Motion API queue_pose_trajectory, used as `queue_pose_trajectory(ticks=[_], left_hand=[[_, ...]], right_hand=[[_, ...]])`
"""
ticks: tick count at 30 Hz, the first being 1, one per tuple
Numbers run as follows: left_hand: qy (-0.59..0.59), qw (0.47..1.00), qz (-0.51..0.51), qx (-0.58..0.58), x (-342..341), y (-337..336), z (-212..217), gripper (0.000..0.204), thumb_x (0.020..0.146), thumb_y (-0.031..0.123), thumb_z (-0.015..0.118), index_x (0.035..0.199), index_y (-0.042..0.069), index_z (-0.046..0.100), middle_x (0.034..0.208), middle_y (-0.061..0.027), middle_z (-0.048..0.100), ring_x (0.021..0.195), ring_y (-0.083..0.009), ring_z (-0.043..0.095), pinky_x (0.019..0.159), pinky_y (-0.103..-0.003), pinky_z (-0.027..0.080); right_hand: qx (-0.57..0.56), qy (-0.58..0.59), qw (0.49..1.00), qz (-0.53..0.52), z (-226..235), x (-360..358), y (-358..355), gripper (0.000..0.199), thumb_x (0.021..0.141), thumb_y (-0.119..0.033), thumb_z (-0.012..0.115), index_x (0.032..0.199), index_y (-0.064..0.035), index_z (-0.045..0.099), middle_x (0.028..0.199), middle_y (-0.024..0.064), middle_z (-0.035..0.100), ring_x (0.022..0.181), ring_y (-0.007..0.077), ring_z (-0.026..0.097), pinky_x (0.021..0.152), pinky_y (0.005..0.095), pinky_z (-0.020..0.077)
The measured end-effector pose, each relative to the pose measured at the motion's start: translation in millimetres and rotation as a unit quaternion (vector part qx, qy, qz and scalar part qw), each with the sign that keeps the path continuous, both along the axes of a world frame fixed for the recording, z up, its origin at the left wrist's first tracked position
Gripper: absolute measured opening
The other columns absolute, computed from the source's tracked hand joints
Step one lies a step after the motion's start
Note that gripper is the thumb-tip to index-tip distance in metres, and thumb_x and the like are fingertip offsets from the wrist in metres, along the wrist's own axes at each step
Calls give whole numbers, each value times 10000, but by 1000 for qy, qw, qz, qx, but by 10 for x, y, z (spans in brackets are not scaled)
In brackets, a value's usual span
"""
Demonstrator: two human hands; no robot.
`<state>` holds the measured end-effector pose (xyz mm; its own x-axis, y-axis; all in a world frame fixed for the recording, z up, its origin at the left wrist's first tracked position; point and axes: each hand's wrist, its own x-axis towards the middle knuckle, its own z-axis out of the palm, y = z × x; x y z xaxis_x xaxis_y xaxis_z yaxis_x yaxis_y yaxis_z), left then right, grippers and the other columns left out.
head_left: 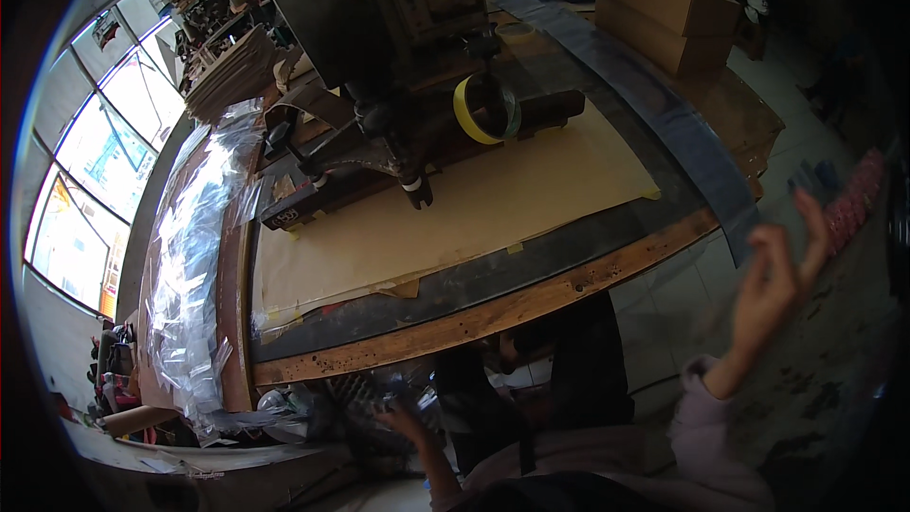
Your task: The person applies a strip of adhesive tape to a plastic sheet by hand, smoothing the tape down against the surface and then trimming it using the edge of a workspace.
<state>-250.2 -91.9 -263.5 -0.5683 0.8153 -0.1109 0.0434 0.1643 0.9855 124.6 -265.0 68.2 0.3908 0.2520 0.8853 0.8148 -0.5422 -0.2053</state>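
My right hand (770, 284) is raised off the table's right end, fingers apart, with nothing seen in it. It is nearest the hanging end of a long blue-grey plastic strip (654, 100). Low in front of the table, my left hand (406, 420) is beside some dim clear plastic; its fingers are too dark to read. A brown paper sheet (455, 218) lies on the dark tabletop mat (607, 232), held by bits of yellow tape. Across its far side rests a dark bar (355, 192). A yellow tape roll (474, 109) stands upright against the bar.
A dark machine head (327, 19) overhangs the table, its forked tip (414, 192) above the paper. Clear plastic bags (199, 256) are heaped at the left. Cardboard boxes (664, 14) stand at the back right. A pink bumpy bundle (856, 204) is beyond my right hand.
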Motion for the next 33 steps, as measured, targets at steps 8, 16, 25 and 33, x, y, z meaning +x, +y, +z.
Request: queue_pose_trajectory(ticks=[8,16,25,33], left_hand=[[137,822,-551,30,1390,-672,572,307,894,123,555,1162,-26,537,1040,-247,594,1033,-398,584,862,-403,472],[221,710,-629,228,1484,-752,1092,280,807,73,638,1083,34,613,1066,-200,615,935,-377,623,744,-400,524],[359,510,-498,603,1632,156,2619,181,726,112,705,905,80,707,996,-50,672,906,-168,655,741,-298,521],[490,462,-518,527,2205,1103,2729,192,778,197,676,863,45,595,855,-56,590,803,-172,651,650,-297,538]], right_hand=[[-313,39,898,306,-755,-643,1283,560,896,-449,511,1372,-164,435,1362,216,442,1263,360,441,1056,526,339],[-378,67,853,354,-922,-306,1452,825,906,-650,319,1380,24,354,1471,192,322,1388,328,272,1128,509,230],[-402,47,800,444,-860,231,1849,708,903,-522,475,1366,-2,348,1454,183,331,1370,347,287,1135,495,216],[-331,97,841,417,-808,51,1843,585,788,-256,677,1271,-7,461,1315,211,422,1252,363,420,1049,492,342]])
